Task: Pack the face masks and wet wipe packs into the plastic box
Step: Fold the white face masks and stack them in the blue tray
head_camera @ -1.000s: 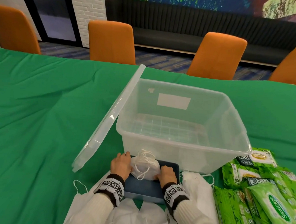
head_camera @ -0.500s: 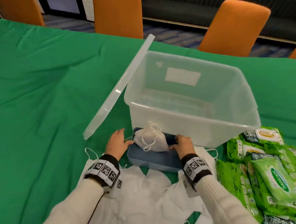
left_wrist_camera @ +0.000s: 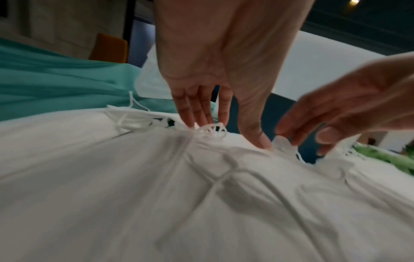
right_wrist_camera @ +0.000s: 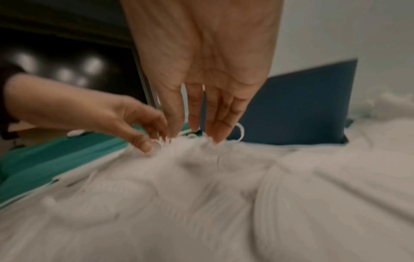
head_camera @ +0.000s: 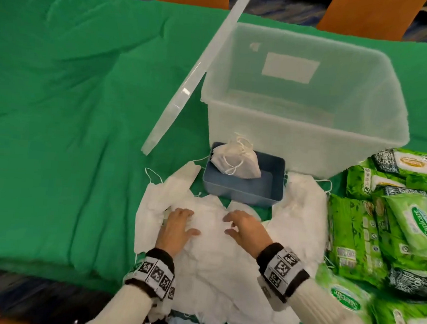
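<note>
A heap of white face masks (head_camera: 215, 260) lies on the green cloth in front of me. My left hand (head_camera: 177, 226) and right hand (head_camera: 245, 230) rest on top of the heap, fingers extended, holding nothing. In the left wrist view the left hand's fingertips (left_wrist_camera: 201, 122) touch ear loops on the masks (left_wrist_camera: 179, 195); the right wrist view shows the right fingertips (right_wrist_camera: 195, 127) on the masks (right_wrist_camera: 224, 195). A folded stack of masks (head_camera: 235, 161) sits in a small blue tray (head_camera: 248, 189). The clear plastic box (head_camera: 304, 112) stands behind it. Green wet wipe packs (head_camera: 385, 224) lie at the right.
The box's clear lid (head_camera: 195, 77) leans against the box's left side. Green cloth (head_camera: 71, 114) covers the table to the left. Orange chairs (head_camera: 364, 15) stand beyond the far edge. The table's near edge runs just below my wrists.
Both hands left the blue tray and drew back toward me onto the mask heap. The folded mask stack stays in the tray. The head view tilted down.
</note>
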Motion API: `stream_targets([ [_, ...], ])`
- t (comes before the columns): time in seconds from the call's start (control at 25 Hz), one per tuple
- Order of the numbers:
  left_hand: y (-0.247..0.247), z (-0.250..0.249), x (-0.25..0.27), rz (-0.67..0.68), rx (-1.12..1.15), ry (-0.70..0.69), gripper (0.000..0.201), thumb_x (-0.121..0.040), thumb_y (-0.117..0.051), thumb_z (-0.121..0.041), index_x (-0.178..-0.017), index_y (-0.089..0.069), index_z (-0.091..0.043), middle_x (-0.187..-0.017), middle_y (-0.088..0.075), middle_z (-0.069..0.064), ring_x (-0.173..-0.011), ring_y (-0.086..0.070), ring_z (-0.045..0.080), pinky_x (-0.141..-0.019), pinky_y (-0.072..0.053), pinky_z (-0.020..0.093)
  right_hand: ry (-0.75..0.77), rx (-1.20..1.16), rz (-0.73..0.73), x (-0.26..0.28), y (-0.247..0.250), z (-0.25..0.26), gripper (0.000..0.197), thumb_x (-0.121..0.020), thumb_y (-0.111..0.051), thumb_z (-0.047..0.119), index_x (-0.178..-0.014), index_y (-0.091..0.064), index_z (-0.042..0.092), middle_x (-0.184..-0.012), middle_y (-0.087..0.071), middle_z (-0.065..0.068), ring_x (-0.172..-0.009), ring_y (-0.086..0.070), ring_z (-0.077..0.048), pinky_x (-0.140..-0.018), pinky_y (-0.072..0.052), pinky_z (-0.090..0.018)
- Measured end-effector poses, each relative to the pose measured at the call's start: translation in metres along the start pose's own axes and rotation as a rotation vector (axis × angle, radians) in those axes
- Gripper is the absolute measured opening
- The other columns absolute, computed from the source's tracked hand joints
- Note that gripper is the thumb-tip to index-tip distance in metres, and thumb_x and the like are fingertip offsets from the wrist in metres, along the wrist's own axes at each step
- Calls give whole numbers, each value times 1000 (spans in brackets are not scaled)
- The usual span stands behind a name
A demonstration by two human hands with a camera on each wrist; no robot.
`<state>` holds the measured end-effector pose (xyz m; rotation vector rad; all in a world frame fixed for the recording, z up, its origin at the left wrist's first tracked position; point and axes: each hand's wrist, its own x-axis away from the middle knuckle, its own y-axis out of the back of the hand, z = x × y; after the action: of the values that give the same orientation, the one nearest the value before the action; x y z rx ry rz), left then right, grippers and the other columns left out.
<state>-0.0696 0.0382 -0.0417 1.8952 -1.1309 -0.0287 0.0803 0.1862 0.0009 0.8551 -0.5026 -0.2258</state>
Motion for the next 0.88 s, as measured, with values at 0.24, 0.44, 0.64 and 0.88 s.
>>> stream_targets([
  [0.24, -9, -27, -19, 14, -361, -48, 53, -74, -75, -37, -120, -54, -20, -123, -50, 4, -114, -41, 23, -93, -33, 29, -137, 70, 10, -28, -39, -2, 70, -85, -64, 25, -142, -27, 9, -141, -37, -10, -130, -29, -26, -108, -23, -29],
  [0.44, 14, -33, -21, -38, -126, -50, 24, -75, -75, -32, -94, -69, -18, -112, -57, 4, -111, -45, 22, -93, -31, 32, -169, -30, -33, -37, -19, 1, 40, -81, -69, 34, -113, -60, 11, -116, -54, -10, -115, -40, -26, -95, -33, -30],
  [0.64, 46, -14, -1, -207, 323, -83, 15, -85, -66, -35, -100, -63, -33, -120, -56, -3, -116, -42, 17, -101, -32, 35, -144, -315, -277, -4, 25, 2, 22, -82, -69, 28, -87, -72, 7, -123, -61, -3, -116, -46, -21, -99, -35, -33],
  [0.88, 62, -9, 29, -203, 578, -31, 31, -98, -47, -37, -95, -68, -15, -100, -69, -3, -93, -61, 16, -86, -49, 33, -271, -1014, -466, 42, 56, 12, 6, -87, -62, 9, -84, -66, 5, -76, -65, -9, -68, -62, -17, -65, -54, -23],
])
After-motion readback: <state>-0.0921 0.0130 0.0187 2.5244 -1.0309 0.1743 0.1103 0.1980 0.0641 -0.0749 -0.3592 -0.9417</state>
